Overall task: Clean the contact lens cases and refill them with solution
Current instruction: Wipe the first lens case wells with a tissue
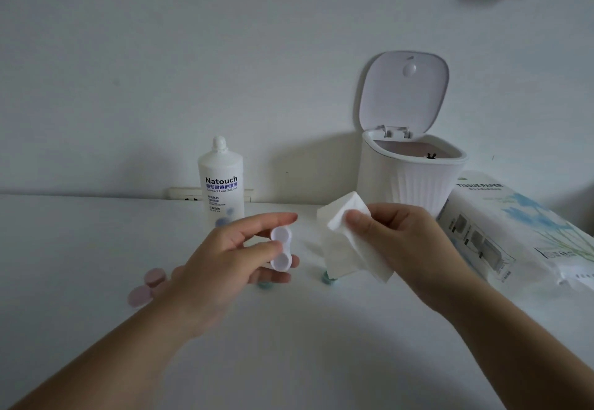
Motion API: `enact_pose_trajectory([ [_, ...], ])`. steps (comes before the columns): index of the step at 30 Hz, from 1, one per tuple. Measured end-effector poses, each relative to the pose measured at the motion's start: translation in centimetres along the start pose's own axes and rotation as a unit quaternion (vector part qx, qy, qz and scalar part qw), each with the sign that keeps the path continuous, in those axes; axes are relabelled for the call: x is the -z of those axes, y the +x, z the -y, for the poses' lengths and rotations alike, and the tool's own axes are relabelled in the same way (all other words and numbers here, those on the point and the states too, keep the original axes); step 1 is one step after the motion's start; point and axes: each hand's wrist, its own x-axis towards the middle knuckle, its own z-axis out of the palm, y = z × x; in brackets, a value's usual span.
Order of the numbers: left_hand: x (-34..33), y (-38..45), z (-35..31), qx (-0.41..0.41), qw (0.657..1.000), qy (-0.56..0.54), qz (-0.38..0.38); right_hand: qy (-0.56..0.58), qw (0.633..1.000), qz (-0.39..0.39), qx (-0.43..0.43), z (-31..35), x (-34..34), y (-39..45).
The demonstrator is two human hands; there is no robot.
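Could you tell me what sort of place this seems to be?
Probably a home desk or vanity against a wall: a white table holding a contact lens solution bottle, a small open-lidded desktop bin and a tissue paper pack.

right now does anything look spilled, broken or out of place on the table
Nothing looks spilled or broken. The lens case in the left hand has no caps on; the pink caps lie loose on the table, which fits cleaning. The right hand holds a tissue, and the bin lid stands open.
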Motion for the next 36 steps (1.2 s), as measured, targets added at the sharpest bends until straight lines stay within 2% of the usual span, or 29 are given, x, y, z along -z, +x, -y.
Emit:
enact_pose_trajectory([
  [3,-0.2,0.0,0.3,-0.009,0.999,0.042,0.013,-0.031,0.999,0.027,0.016,0.5,-1.1,0.7],
  [7,-0.3,0.1,0.6,-0.045,0.998,0.053,-0.010,-0.042,0.994,0.093,0.035,0.0,-2.8,0.7],
  [10,-0.1,0.2,1.0,-0.053,0.995,0.089,-0.006,-0.041,0.991,0.123,0.026,-0.8,-3.3,0.2],
  [13,-0.1,0.1,1.2,-0.045,0.996,0.078,0.020,-0.028,0.988,0.149,0.005,-1.4,-3.3,-0.6],
  [18,0.2,-0.2,1.3,-0.027,0.994,0.061,0.085,-0.005,0.991,0.129,-0.030,-2.1,-3.1,-1.2],
  [21,0.3,-0.2,1.5,-0.084,0.986,0.135,0.053,-0.006,0.990,0.135,-0.039,-2.0,-3.0,-1.1],
  [26,0.2,-0.1,1.6,-0.215,0.927,0.306,0.005,-0.033,0.989,0.142,-0.030,-2.1,-3.5,-1.4],
  [32,-1.2,-0.4,2.0,-0.288,0.902,0.318,-0.051,0.018,0.997,0.082,0.001,-2.0,-3.5,-1.5],
  [36,-1.0,-0.3,1.9,-0.268,0.915,0.300,-0.037,-0.010,0.994,0.106,-0.006,-1.8,-3.1,-1.4],
])
